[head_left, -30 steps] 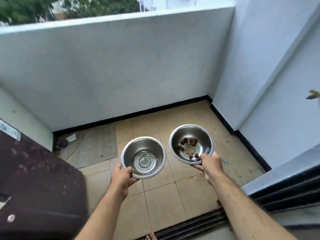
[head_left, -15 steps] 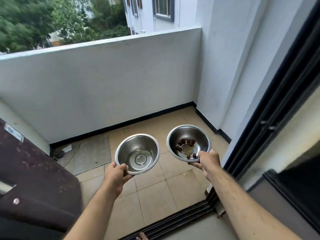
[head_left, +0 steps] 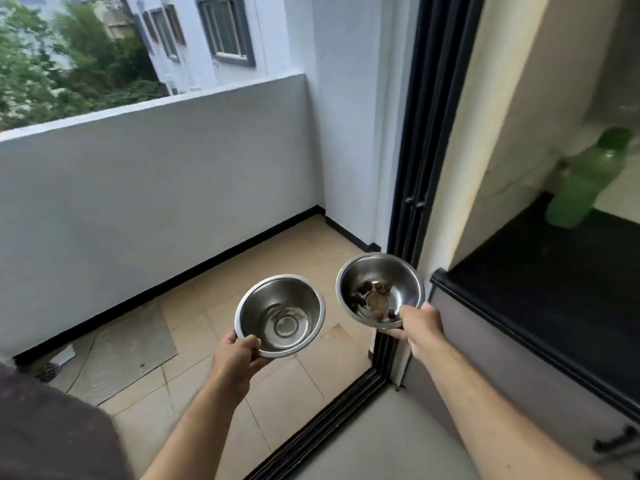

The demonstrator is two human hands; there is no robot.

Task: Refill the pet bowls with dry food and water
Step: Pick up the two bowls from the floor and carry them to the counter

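Note:
Two steel pet bowls are held in the air over the balcony floor. My left hand (head_left: 235,355) grips the near rim of the left bowl (head_left: 280,315), which holds no food. My right hand (head_left: 420,325) grips the near rim of the right bowl (head_left: 379,291), which has a few brown kibble pieces (head_left: 372,292) scattered on its bottom. Both bowls are about level and sit a little apart. The right bowl is close to the black door frame.
A black sliding-door frame (head_left: 429,133) and its floor track (head_left: 332,424) split the tiled balcony from the room. At right a black countertop (head_left: 554,289) carries a blurred green bottle (head_left: 588,181). A white parapet wall (head_left: 156,188) bounds the balcony; a dark object (head_left: 52,427) sits lower left.
The view has swung to the right and up, bringing the door frame, countertop and green bottle into sight. Both bowls stay in my hands and have shifted right with me.

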